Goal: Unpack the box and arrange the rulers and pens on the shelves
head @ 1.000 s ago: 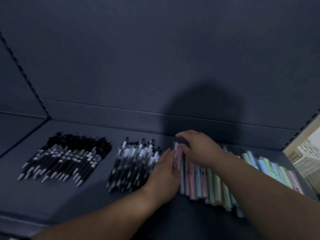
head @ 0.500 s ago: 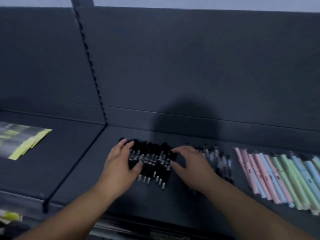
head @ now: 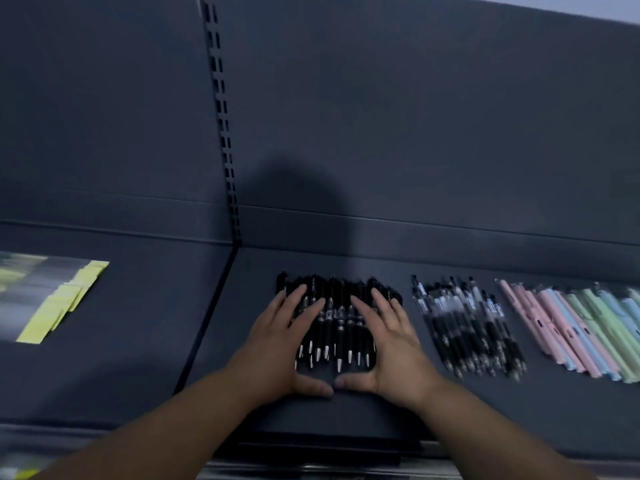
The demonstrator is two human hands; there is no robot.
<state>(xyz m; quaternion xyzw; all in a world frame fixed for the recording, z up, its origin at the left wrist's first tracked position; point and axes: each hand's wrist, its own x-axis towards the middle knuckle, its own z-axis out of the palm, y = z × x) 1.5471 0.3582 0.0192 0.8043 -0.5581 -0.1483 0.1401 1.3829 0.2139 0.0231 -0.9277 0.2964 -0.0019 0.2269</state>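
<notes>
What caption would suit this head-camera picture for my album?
Both hands, left and right, bracket a pile of black pens on a dark shelf.

Bare shelf (head: 242, 341) lies open left of the black pens (head: 337, 327), up to the slotted upright (head: 225, 150); narrow lanes separate that bunch, the clear-barrelled pens (head: 464, 327) and the pastel pens (head: 581, 330); the shelf's front strip is unobstructed.

three groups of pens (head: 336, 327) on one shelf (head: 433, 407), two hands (head: 280, 344), one yellow packet stack (head: 65, 299).
</notes>
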